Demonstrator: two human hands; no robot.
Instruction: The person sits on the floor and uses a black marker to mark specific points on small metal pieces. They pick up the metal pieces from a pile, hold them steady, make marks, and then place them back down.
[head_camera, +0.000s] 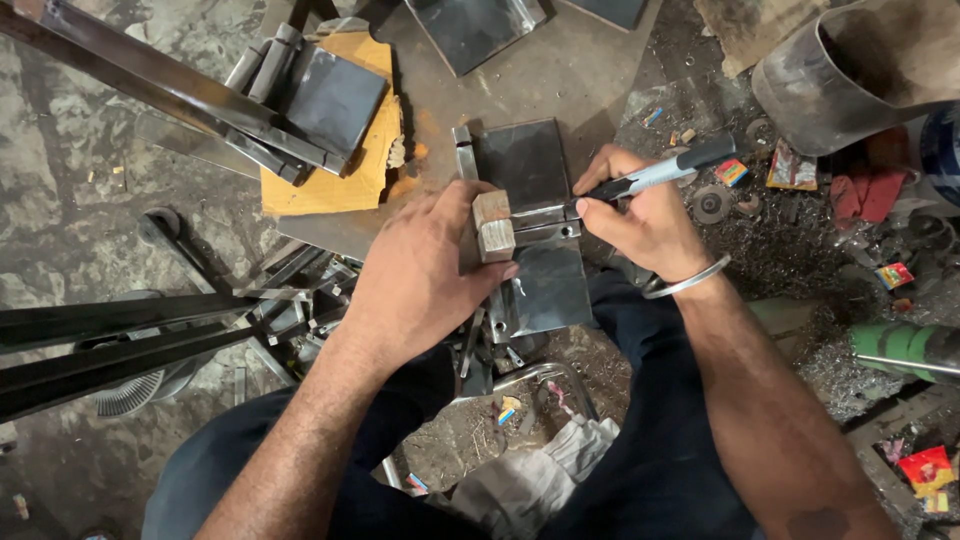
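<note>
Floor (80, 200) carries everything: gritty workshop concrete, metal swarf thick along its right edge. Person sits over it, knees either side of the work.

Large dark pipe section (850, 80) sits in the top right corner, well clear of the hands. Long black steel bars (110, 340) run in from the left edge, and another angled bar (150, 80) crosses the top left over a stack of plates on yellow card (330, 185).

Flat steel plate (530, 230) lies at centre, between the knees, likely put there so both arms can bear down on it.

Left hand (420, 275), grip pressed together around a small wooden block (493, 226), holds it against a short metal strip (545, 222) laid across the plate. Looks like the block serves as a stop or guide to keep the strip square.

Right hand (645, 220), grip pinching a marking tool with black-and-grey handle (665, 172), tip touching the strip just beside the block. Held low and pen-like for control. Metal bangle (690, 280) on that wrist.

Green cylinder (905, 345) at the right edge; coloured wrappers scattered near it.
</note>
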